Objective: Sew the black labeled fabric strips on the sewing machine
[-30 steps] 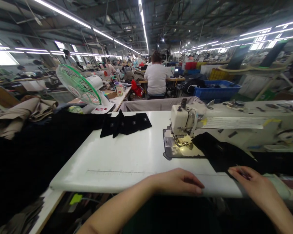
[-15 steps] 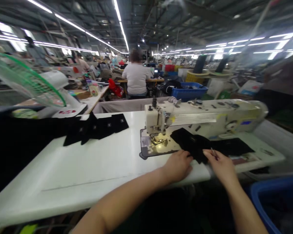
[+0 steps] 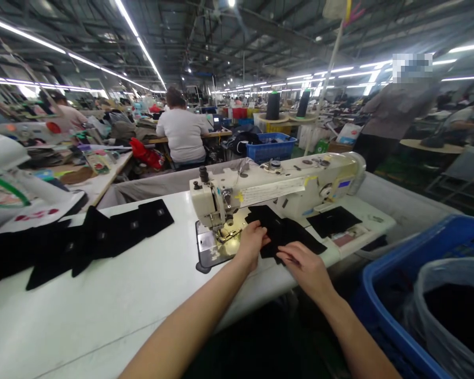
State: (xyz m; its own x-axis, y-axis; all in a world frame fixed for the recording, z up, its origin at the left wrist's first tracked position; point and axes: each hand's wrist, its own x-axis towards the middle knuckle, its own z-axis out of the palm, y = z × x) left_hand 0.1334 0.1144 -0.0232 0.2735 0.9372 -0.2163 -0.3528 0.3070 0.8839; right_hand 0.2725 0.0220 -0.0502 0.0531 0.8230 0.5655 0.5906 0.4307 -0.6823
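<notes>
Black fabric pieces (image 3: 275, 225) lie overlapped on the sewing machine bed, right of the needle and presser foot (image 3: 229, 234). My left hand (image 3: 252, 243) is closed on the left part of this fabric, thumb and fingers pinching it beside the metal plate. At its near edge, my right hand (image 3: 306, 266) pinches the fabric between thumb and forefinger; the other fingers are curled, and whether they hold something is hidden. A separate black fabric piece (image 3: 334, 221) lies flat farther right, under the machine arm. The white sewing machine (image 3: 276, 181) stands just beyond both hands.
Black pieces with small pale marks (image 3: 132, 226) lie overlapped on the white table (image 3: 142, 295) at left. Beside them is a fan (image 3: 8, 158). A blue basket (image 3: 373, 284) with a plastic bag stands at right. A seated person (image 3: 181, 129) works ahead; another stands at right.
The view has turned right, bringing the basket further in. My left hand has moved up onto the fabric by the plate. A thin metal tip earlier seen at my right hand no longer shows clearly.
</notes>
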